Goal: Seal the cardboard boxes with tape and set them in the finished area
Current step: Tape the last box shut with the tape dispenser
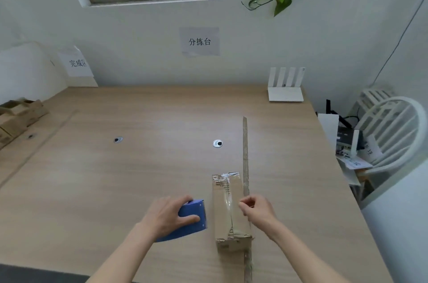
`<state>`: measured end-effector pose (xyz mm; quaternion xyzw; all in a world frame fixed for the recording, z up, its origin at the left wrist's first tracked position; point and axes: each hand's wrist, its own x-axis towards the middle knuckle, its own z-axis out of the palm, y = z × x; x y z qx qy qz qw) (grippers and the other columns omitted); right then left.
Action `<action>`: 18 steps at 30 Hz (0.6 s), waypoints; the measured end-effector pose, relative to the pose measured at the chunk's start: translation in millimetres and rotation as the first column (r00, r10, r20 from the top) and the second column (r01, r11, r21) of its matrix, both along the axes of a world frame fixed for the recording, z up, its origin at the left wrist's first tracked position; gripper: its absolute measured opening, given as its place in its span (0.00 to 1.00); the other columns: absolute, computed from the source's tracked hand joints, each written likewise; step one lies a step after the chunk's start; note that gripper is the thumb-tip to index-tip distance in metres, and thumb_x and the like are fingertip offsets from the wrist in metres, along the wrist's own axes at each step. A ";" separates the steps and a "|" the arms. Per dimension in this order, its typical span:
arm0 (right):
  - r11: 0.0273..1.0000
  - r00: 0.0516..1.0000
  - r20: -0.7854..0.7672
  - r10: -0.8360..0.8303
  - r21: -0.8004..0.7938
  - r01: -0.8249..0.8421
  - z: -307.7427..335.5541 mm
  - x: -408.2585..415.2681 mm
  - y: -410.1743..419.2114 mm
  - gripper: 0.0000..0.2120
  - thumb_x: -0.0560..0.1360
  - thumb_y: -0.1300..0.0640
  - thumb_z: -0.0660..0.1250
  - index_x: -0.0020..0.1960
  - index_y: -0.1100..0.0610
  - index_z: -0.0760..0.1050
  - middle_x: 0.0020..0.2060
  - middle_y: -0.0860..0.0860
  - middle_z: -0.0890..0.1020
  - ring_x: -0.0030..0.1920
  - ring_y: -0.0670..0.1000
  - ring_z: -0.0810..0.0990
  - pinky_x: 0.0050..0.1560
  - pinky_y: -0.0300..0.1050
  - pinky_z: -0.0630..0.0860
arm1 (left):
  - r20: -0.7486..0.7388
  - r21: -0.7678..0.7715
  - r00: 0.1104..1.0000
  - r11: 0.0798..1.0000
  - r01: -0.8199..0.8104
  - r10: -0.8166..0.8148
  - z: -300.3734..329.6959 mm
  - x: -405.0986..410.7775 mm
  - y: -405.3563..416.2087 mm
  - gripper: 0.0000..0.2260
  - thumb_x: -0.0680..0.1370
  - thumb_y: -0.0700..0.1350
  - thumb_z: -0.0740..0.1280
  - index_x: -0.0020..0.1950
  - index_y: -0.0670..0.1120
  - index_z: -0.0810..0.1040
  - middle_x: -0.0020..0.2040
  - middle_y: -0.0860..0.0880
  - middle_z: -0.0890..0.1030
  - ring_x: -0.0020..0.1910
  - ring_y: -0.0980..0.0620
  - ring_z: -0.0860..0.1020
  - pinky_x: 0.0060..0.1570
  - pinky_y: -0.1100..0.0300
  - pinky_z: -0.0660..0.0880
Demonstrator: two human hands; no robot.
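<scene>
- One box point(231, 211) lies near on the desk point(115, 178), already taped along its top.
- The left hand point(171, 215) grips one blue tape holder point(193, 219).
- The right hand point(254, 209) pinches a loose tape strip point(245, 155).
- A few finished boxes point(16, 118) sit far left; this one still must go there.

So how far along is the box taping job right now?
Done: several brown cardboard boxes sit at the far left under the finished-area sign. In hand: the brown cardboard box near the desk edge already has clear tape along its top; the left hand holds the blue tape dispenser, and the right hand pinches a stretched tape strip. Left: finish sealing, then move it left.
</scene>
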<state>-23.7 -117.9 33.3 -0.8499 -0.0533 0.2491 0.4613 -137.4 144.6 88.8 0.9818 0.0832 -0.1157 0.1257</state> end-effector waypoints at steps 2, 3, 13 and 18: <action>0.994 0.997 -0.039 -0.069 -0.091 0.066 -20.6 -3.0 -40.2 0.04 0.75 0.54 0.72 0.41 0.51 0.83 0.36 0.45 0.84 0.38 0.44 0.80 0.43 0.41 0.78 | -0.062 0.012 0.998 1.000 -0.013 0.014 -19.1 -10.2 4.4 0.24 0.72 0.71 0.60 0.61 0.59 0.75 0.45 0.60 0.80 0.43 0.55 0.78 0.43 0.60 0.73; 0.990 0.996 -0.066 -0.059 -0.129 0.050 -28.6 -5.0 -52.7 0.05 0.75 0.55 0.72 0.41 0.51 0.83 0.35 0.45 0.84 0.38 0.44 0.80 0.43 0.41 0.78 | -0.072 0.002 0.997 1.000 -0.025 0.025 -28.1 -12.8 3.5 0.25 0.71 0.72 0.58 0.61 0.60 0.76 0.46 0.59 0.81 0.43 0.55 0.78 0.44 0.58 0.74; 0.981 0.982 -0.132 -0.137 -0.155 0.116 -63.0 0.9 -59.2 0.04 0.75 0.56 0.72 0.41 0.53 0.82 0.37 0.47 0.85 0.41 0.48 0.82 0.48 0.47 0.79 | -0.115 0.007 0.993 1.000 -0.011 0.012 -69.2 -5.0 -10.9 0.26 0.71 0.74 0.55 0.58 0.61 0.76 0.48 0.58 0.82 0.45 0.53 0.79 0.46 0.56 0.75; 0.978 0.982 -0.142 -0.122 -0.187 0.095 -79.4 3.1 -56.5 0.04 0.74 0.54 0.73 0.41 0.52 0.83 0.37 0.45 0.84 0.42 0.49 0.82 0.50 0.50 0.80 | -0.138 0.008 0.990 1.000 -0.016 0.017 -80.6 -4.1 -8.5 0.24 0.72 0.73 0.56 0.59 0.61 0.76 0.49 0.58 0.82 0.46 0.53 0.79 0.45 0.57 0.74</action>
